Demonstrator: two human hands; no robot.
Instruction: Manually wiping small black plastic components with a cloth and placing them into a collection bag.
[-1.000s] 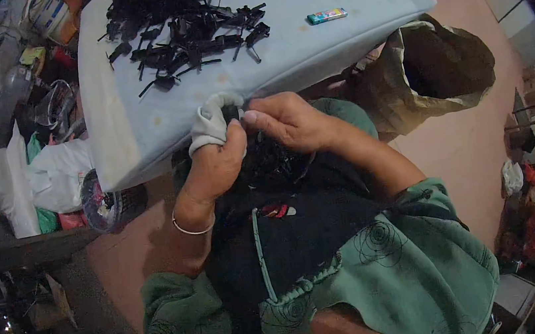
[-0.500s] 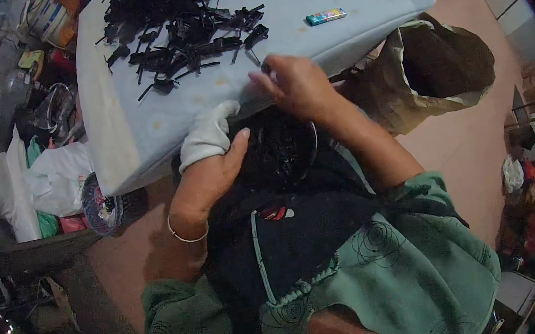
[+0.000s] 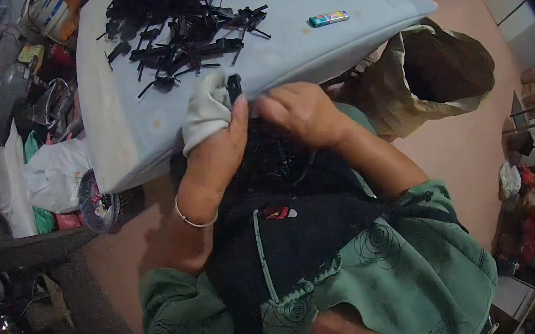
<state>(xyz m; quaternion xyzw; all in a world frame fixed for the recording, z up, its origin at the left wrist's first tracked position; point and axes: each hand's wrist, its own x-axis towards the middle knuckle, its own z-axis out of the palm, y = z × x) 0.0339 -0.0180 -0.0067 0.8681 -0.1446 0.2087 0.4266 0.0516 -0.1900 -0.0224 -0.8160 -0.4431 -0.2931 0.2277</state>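
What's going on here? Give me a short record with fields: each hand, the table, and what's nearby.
Left hand: holds a white cloth and a small black plastic part at the table edge
Right hand: down beside the left, over dark parts in the lap
Table: pale cover, a pile of black parts, a small colourful packet
Nearby: open brown sack, white bags

Our left hand (image 3: 214, 140) is raised with its fingers wrapped in white covering, thumb pressed upward, a thin bangle on the wrist. Our right hand (image 3: 301, 113) curls knuckles-up just beside it, both forearms bent inward.
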